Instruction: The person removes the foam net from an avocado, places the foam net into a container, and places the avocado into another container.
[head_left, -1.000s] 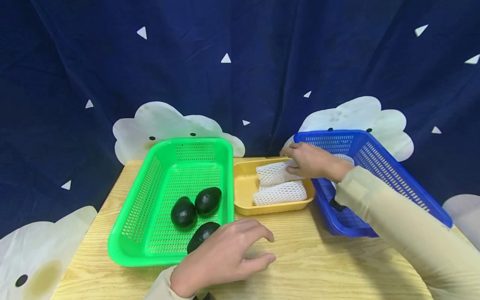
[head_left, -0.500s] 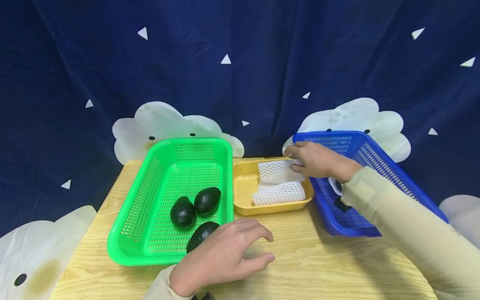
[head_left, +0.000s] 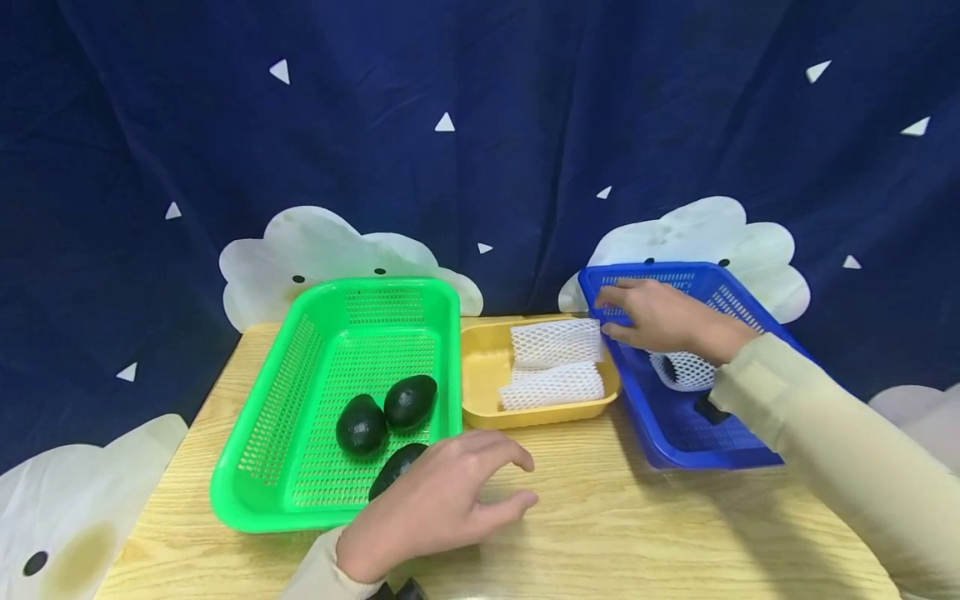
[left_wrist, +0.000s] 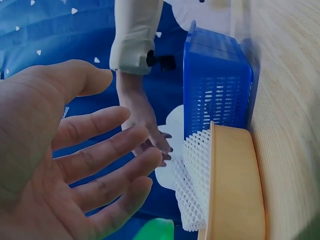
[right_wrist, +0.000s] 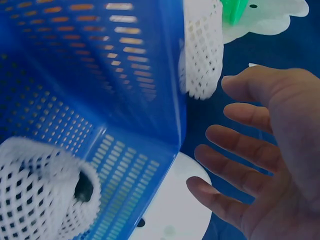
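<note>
My right hand (head_left: 660,317) hovers over the left rim of the blue basket (head_left: 641,417), fingers loosely bent with nothing between them. Inside that basket lies a white foam net sleeve (right_wrist: 35,195) around a dark avocado (right_wrist: 84,187), partly hidden by my right arm in the head view. White foam net sleeves (head_left: 557,342) lie in the yellow tray (head_left: 480,379), just left of my right hand. My left hand (head_left: 442,500), relaxed and holding nothing, hangs above the table beside the green basket (head_left: 225,492). Three avocados are visible there: one (head_left: 362,426), another (head_left: 410,402), and a third (head_left: 393,471) partly behind my hand.
All the containers stand on a light wooden table (head_left: 585,517), the yellow tray between the two baskets. A dark blue curtain (head_left: 510,150) with white clouds and triangles hangs behind. Small black devices sit at both cuffs, one (head_left: 708,408) at the right.
My right hand has shifted right, from above the foam sleeves in the tray to above the blue basket's rim, taking nothing. The view turned slightly; my left hand has kept its pose.
</note>
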